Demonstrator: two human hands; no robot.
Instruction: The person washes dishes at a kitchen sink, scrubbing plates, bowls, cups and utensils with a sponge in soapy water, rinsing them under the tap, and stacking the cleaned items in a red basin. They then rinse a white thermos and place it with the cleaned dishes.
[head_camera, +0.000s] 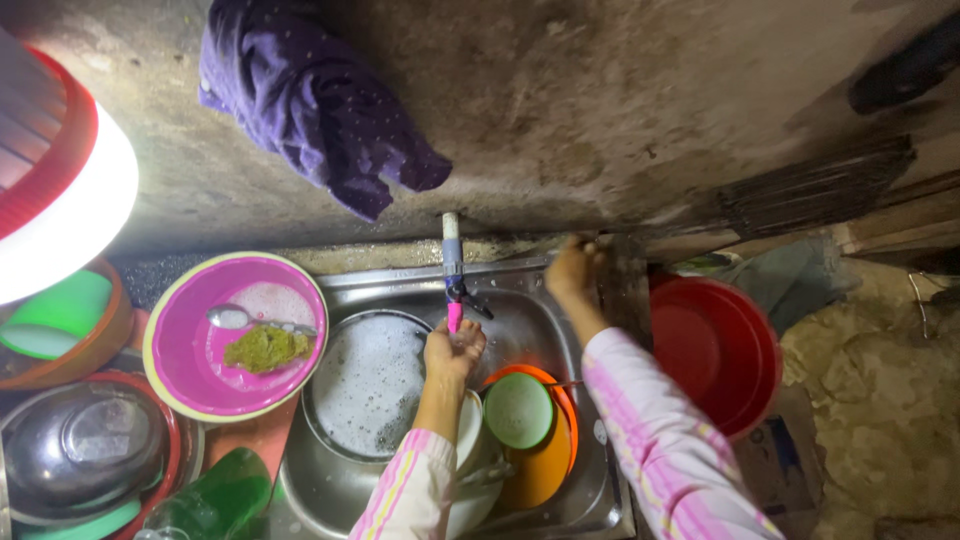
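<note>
Hands at the sink tap, dishes stacked below

Nearest, orange plate (545, 470) with green bowl (518, 410) resting in it and a white bowl (468, 450) alongside, stacked in the steel sink (590, 500), likely parked within reach of the water; beside them a pan of soapy water (368, 385). Left hand (453, 350) cupped just under the pink-tipped tap (453, 285), fingers (470, 340) curled loosely together, holding nothing visible, seemingly catching the flow. Right hand (573, 270) farther back on the sink's rear edge, fingers bent onto it, grip unclear. Pink basin (190, 350) with spoon (232, 317) and green scrubber (265, 347) left; red bucket (715, 350) right; purple cloth (310, 95) on wall
</note>
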